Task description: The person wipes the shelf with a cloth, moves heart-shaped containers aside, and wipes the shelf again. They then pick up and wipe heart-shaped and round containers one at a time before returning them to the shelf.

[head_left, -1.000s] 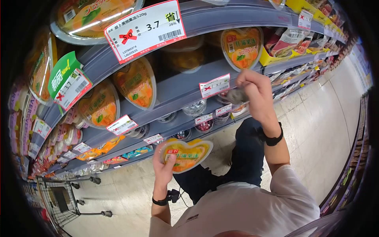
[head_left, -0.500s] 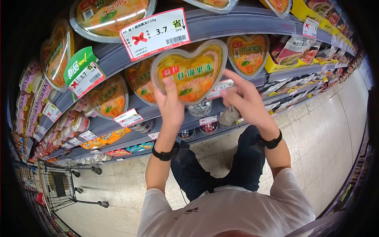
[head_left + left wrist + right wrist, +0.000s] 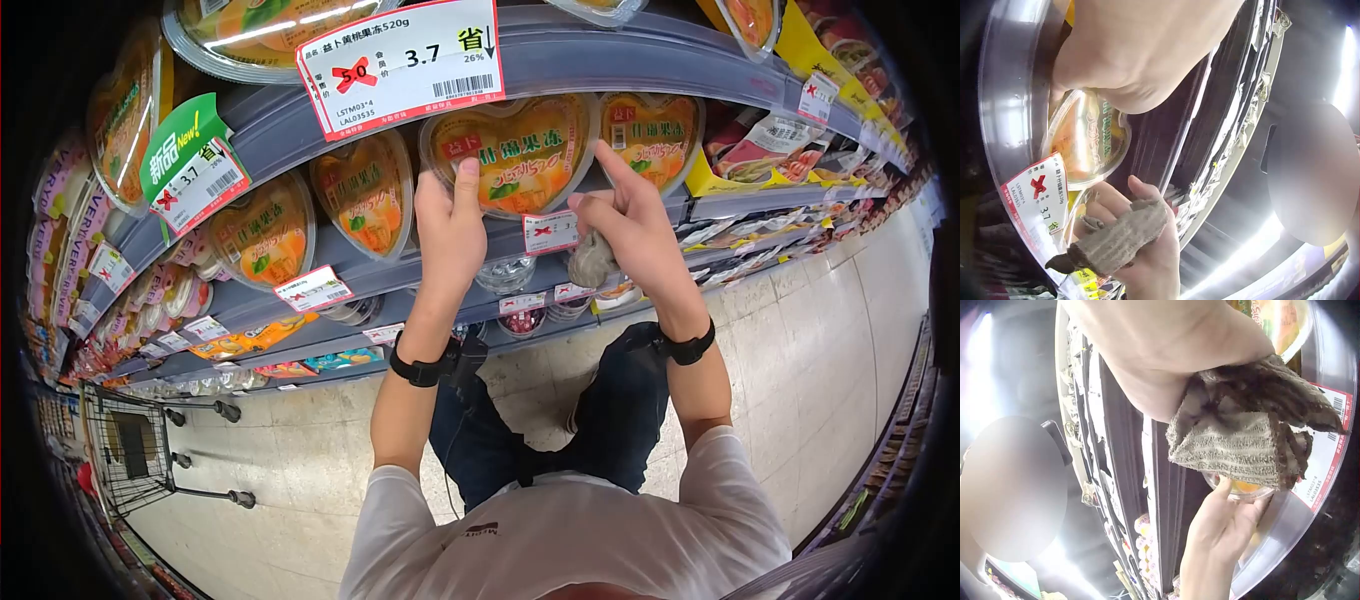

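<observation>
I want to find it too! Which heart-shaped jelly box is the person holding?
Look at the grey shelf under the big white 3.7 price tag. Several orange heart-shaped jelly packs stand there; the one is just under that tag's right end. It alone has the left hand gripping its lower edge.

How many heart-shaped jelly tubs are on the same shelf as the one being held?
4. The left hand holds one heart-shaped jelly tub mid-shelf, the right hand's finger touching it; one sits right of it, two left. Others may hide behind.
</observation>
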`<state>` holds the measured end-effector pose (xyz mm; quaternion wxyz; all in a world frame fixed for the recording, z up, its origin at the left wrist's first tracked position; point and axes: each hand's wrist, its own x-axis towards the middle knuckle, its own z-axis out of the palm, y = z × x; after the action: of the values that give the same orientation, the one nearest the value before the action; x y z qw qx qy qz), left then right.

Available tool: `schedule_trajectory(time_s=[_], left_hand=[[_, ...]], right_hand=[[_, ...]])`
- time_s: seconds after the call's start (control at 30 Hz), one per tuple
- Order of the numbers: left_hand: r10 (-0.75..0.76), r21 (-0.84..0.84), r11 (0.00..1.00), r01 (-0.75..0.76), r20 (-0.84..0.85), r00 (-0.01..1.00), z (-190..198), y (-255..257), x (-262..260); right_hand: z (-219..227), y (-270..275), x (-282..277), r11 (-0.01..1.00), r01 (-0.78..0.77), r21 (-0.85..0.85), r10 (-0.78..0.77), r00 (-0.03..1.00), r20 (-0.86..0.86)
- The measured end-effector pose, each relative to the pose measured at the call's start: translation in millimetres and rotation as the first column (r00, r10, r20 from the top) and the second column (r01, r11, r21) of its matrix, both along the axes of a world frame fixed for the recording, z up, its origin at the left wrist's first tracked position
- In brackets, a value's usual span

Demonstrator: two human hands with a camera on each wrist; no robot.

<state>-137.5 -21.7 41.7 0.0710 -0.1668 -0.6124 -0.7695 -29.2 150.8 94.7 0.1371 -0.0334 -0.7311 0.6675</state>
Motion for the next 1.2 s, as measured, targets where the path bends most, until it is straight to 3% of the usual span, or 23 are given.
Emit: schedule_trajectory(time_s=[0.03, 0.1, 0.3, 0.4, 0.5, 0.53, 0.67, 0.77, 0.9, 0.97, 1.1, 1.17, 1.2], left_hand=[[0.002, 0.003, 1.0, -0.002, 0.0, 1.0, -6, -2, -4], [0.101, -0.307, 0.945, -0.109, -0.04, 0.994, -10, -7, -11], [0.159, -0.407, 0.886, -0.221, -0.182, 0.97, 13, -8, 3], [0.175, -0.468, 0.855, -0.223, -0.146, 0.974, 14, -10, 0], [0.204, -0.528, 0.824, -0.207, -0.064, 0.977, 17, -10, -4], [0.205, -0.425, 0.864, -0.269, -0.19, 0.96, 11, -8, -5], [0.183, -0.387, 0.891, -0.237, -0.173, 0.968, 11, -9, -6], [0.176, -0.509, 0.836, -0.204, -0.103, 0.979, 8, -13, -10], [0.188, -0.422, 0.881, -0.213, -0.101, 0.977, -6, -8, -15], [0.146, -0.277, 0.948, -0.159, -0.068, 0.987, -15, -6, -20], [0.087, -0.294, 0.952, -0.088, -0.016, 0.996, -8, -11, -15], [0.175, -0.534, 0.823, -0.194, -0.087, 0.981, 6, -11, -2], [0.174, -0.534, 0.823, -0.193, -0.087, 0.981, 3, -10, -1]], right_hand=[[-1, 3, 0, 1.0, -0.024, -0.016, 0.025, 0.999, 0.024], [-1, 5, 0, 0.998, -0.05, -0.028, 0.052, 0.998, 0.047], [-11, 9, -1, 0.998, -0.065, -0.011, 0.065, 0.994, 0.093], [-5, 3, 2, 0.999, -0.037, -0.023, 0.039, 0.994, 0.106], [2, 3, 5, 0.992, -0.102, -0.07, 0.108, 0.989, 0.099], [4, 4, 6, 0.991, -0.127, -0.039, 0.13, 0.986, 0.104], [-4, 6, 10, 0.994, -0.109, -0.024, 0.111, 0.986, 0.122], [-5, 6, 10, 0.996, -0.084, 0.0, 0.083, 0.991, 0.105], [-6, -3, 6, 0.997, -0.037, -0.07, 0.042, 0.996, 0.076], [-5, -1, 4, 0.996, -0.071, -0.062, 0.075, 0.996, 0.057], [-5, -3, 4, 0.992, -0.109, -0.059, 0.11, 0.994, 0.026], [-9, -5, 7, 0.998, -0.043, -0.043, 0.044, 0.998, 0.035], [-8, -3, 9, 0.999, -0.036, -0.02, 0.037, 0.997, 0.066]])
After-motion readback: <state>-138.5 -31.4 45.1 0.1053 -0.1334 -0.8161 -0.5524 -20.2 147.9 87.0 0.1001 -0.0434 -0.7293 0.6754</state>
